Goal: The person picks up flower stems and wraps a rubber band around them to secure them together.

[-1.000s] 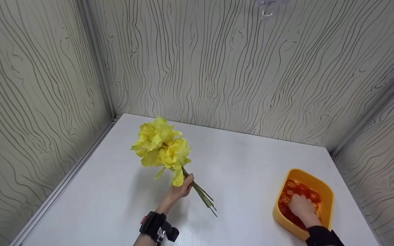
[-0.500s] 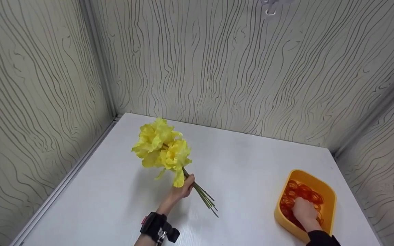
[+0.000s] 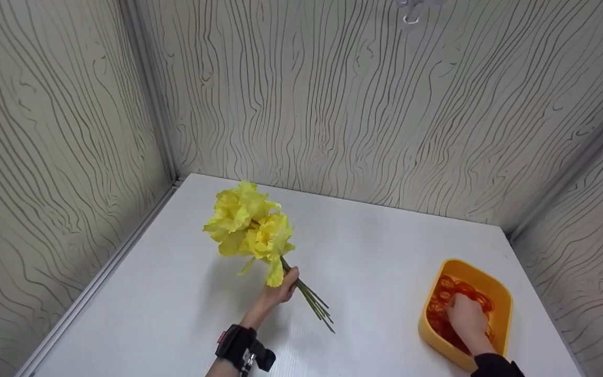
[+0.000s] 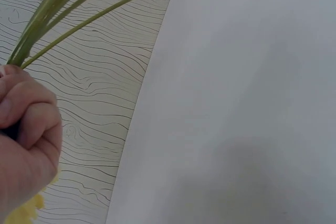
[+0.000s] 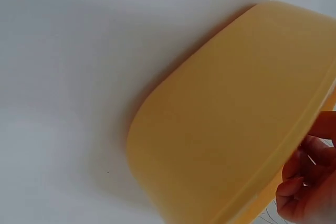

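No writing shows. The left hand (image 3: pixel 280 290) grips thin green stems of ruffled yellow flowers (image 3: pixel 249 228) above the smooth white table (image 3: pixel 375 272). The right hand (image 3: pixel 466 317), fingers curled, digs into tangled red rubber bands (image 3: pixel 450 290) in the rounded yellow tub (image 3: pixel 504 309); its grasp cannot be told.

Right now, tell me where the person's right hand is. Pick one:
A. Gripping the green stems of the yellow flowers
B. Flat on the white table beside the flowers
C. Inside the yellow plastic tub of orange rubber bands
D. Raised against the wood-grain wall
C: the head view shows the right hand down inside the yellow plastic tub, fingers among the orange rubber bands, while the left hand grips the flower stems.
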A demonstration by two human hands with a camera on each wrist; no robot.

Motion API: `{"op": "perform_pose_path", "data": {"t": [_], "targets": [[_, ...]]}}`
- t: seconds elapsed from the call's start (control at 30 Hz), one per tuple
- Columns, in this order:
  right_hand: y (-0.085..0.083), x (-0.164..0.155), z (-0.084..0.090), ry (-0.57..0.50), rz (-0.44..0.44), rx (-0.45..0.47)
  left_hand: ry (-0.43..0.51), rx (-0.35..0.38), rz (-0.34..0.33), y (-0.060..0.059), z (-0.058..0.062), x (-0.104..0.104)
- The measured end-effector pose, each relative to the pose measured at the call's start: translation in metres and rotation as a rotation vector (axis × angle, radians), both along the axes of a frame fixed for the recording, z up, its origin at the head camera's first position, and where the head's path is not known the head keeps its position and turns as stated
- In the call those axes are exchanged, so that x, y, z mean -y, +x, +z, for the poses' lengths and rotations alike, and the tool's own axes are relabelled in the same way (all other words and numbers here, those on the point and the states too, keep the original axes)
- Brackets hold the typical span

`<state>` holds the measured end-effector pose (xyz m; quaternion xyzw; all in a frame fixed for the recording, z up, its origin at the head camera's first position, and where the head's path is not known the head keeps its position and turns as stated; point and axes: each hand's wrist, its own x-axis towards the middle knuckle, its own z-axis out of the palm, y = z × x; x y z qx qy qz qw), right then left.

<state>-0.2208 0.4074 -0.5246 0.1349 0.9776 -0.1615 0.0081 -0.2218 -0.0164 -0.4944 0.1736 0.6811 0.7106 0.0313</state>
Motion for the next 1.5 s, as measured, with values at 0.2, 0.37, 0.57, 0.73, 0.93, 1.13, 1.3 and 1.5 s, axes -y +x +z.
{"op": "perform_pose_path", "data": {"t": [0.2,0.37,0.57,0.73,0.93,1.13,1.3,1.5], "targets": [[0.003,0.002,0.009,-0.029,0.039,-0.117,-0.003,-0.004,-0.016,-0.003,0.001,0.0],[0.003,0.003,0.019,-0.024,0.09,-0.203,-0.016,-0.053,-0.046,-0.005,0.003,0.001],[0.002,0.008,0.035,-0.009,0.155,-0.351,0.01,-0.047,-0.043,-0.007,0.005,0.001],[-0.002,0.025,0.053,-0.023,0.225,-0.461,0.02,-0.068,-0.017,-0.01,0.009,0.003],[0.003,0.066,0.078,-0.076,0.322,-0.553,0.041,-0.055,0.027,-0.011,0.017,0.002],[0.017,0.113,0.095,-0.148,0.49,-0.692,0.068,-0.026,0.084,-0.013,0.025,-0.004],[0.029,0.148,0.104,-0.192,0.637,-0.762,0.087,0.006,0.136,-0.013,0.031,-0.007],[0.038,0.178,0.109,-0.24,0.767,-0.767,0.088,0.024,0.163,-0.011,0.036,-0.009]]}}
